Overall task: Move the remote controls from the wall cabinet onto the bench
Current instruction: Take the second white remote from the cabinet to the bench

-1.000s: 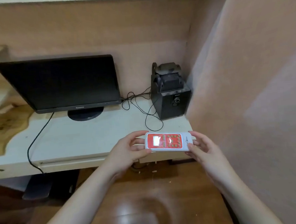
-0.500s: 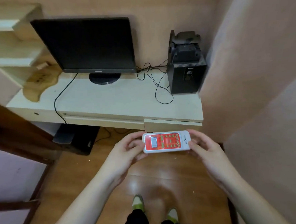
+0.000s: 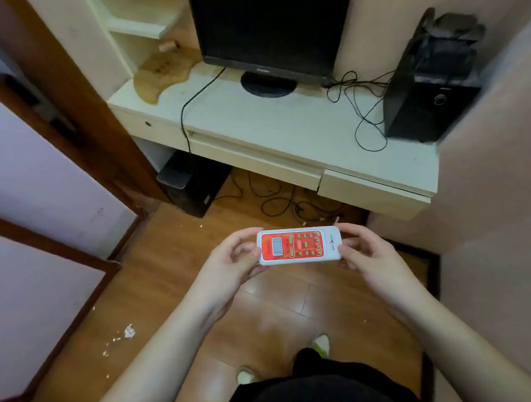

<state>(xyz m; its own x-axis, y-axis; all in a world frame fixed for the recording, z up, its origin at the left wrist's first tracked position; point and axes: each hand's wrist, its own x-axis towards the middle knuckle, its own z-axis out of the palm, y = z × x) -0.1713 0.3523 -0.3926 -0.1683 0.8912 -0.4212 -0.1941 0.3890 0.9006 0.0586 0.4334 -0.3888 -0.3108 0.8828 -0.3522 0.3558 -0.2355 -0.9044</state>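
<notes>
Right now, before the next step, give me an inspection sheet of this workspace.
Surface: pale desk, partly bare; no bench identifiable.
Job's things: one remote control, red face up, held level over the wooden floor.
Clutter: monitor, black speaker, wooden board.
Grippers: left hand and right hand each pinch one end.
Cables: black cable looped on desk; more under it.
Surroundings: shelves, computer tower, crumbs on floor.
</notes>
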